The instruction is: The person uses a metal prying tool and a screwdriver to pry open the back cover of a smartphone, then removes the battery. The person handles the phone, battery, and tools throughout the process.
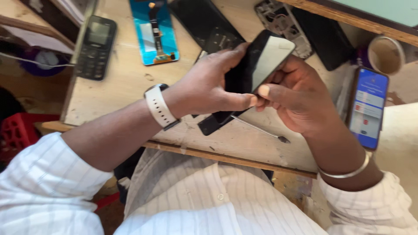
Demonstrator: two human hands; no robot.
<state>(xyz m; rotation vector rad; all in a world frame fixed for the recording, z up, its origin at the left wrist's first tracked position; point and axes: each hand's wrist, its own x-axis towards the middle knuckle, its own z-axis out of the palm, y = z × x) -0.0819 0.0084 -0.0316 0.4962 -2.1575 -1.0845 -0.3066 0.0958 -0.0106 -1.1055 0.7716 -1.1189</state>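
Observation:
Both hands hold a black smartphone point(260, 61) tilted above a worn wooden workbench point(126, 82); its glossy face catches light. My left hand point(209, 85), with a white watch strap on the wrist, wraps the phone's left side, thumb pressed at its lower edge. My right hand point(296, 93), with a silver bangle on the wrist, grips the right side, its thumb meeting the left thumb. A thin metal tool point(261, 129) lies on the bench just under the hands, beside a dark phone part point(213, 123).
A black keypad phone point(95, 47) lies at the left. A blue-backed screen panel point(154, 30), a dark panel point(202, 21) and an open phone frame point(283, 21) lie at the back. A lit smartphone point(368, 106) and a cup point(385, 54) sit at the right.

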